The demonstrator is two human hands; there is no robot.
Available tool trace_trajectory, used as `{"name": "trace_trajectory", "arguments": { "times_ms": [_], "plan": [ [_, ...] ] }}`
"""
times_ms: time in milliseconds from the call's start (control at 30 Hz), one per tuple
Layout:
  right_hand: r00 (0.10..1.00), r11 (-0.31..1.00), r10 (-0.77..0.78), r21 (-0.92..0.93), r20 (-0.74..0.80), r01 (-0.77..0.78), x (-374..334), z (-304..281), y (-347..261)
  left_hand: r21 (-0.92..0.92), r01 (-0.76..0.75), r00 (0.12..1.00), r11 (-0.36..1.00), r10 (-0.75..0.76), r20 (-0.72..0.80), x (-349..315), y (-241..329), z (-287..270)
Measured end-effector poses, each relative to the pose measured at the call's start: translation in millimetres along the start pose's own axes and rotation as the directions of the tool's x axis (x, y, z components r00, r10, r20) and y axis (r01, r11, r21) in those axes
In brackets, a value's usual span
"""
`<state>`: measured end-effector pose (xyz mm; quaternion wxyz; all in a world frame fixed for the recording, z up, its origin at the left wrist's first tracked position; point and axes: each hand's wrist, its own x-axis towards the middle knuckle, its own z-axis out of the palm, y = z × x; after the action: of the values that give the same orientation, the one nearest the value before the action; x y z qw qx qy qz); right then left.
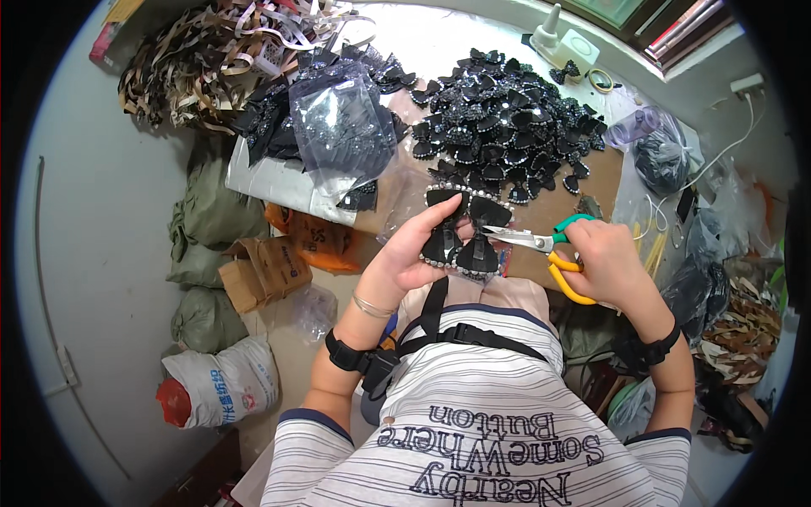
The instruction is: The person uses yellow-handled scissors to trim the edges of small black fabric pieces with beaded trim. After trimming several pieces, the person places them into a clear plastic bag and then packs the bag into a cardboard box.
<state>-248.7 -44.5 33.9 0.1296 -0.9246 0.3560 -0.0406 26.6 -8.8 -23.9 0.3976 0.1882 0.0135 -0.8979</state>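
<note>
My left hand [411, 247] holds black bows [488, 213] edged with shiny beads, two of them side by side as it looks. The thumb lies across the front and the other fingers are mostly hidden behind. My right hand [605, 260] is closed round a pair of scissors [525, 240] with one green and one yellow handle. The blades point left, and their tips reach the middle of the right-hand bow. Whether the tips touch it or any thread, I cannot tell. Beyond my hands, a big heap of similar black bows [498, 127] covers part of the table.
Clear plastic bags [342, 118] lie over more black pieces at the table's left. Tangled ribbon strips [198, 68] pile up behind them. A white glue bottle [549, 34] and a tape roll [601, 80] stand far right. A cardboard box [263, 272] and sacks [221, 380] sit on the floor.
</note>
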Motion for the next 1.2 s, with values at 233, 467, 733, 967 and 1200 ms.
{"name": "trace_trajectory", "arguments": {
  "times_ms": [233,467,733,967,1200],
  "plan": [
    [0.996,0.999,-0.044,-0.005,0.079,0.044,2,-4,6,0.11,0.022,0.999,0.994,-0.019,-0.027,4,4,11],
    [0.999,0.991,0.035,0.126,0.028,-0.038,0,5,16,0.143,0.084,0.996,0.986,-0.086,0.009,19,11,6],
    [0.939,0.908,0.13,0.343,0.319,-0.242,-10,-13,11,0.115,0.025,0.999,0.993,-0.022,-0.035,23,17,20],
    [0.851,0.839,0.057,0.437,0.522,-0.324,-7,-14,23,0.241,0.009,0.997,0.97,0.01,-0.078,29,16,25],
    [0.766,0.605,-0.003,0.611,0.643,-0.51,-1,-12,25,0.119,0.04,0.998,0.992,-0.045,0.038,25,16,19]
  ]
}}
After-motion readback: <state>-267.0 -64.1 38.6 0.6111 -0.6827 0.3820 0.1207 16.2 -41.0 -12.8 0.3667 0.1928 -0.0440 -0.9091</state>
